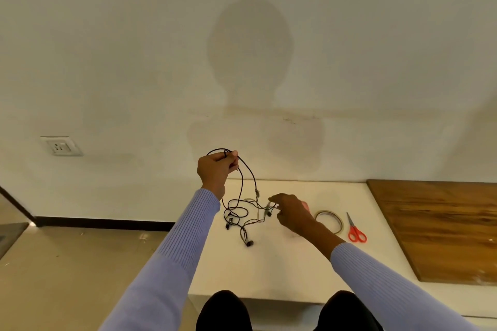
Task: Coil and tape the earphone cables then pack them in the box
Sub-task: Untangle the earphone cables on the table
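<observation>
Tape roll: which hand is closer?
Right. The right hand sits just left of the tape roll, low over the table; the left hand is raised farther left, gripping the earphone cable.

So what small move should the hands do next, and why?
Probably the right hand should draw its pinched cable end away from the tangle. The left hand holds the earphone cable up, but the loops below are still knotted over the table.

A white table [309, 271] carries tangled black earphone cables [243, 219], a clear tape roll [330, 221], orange-handled scissors [355, 230] and a brown wooden board [441, 228].
</observation>
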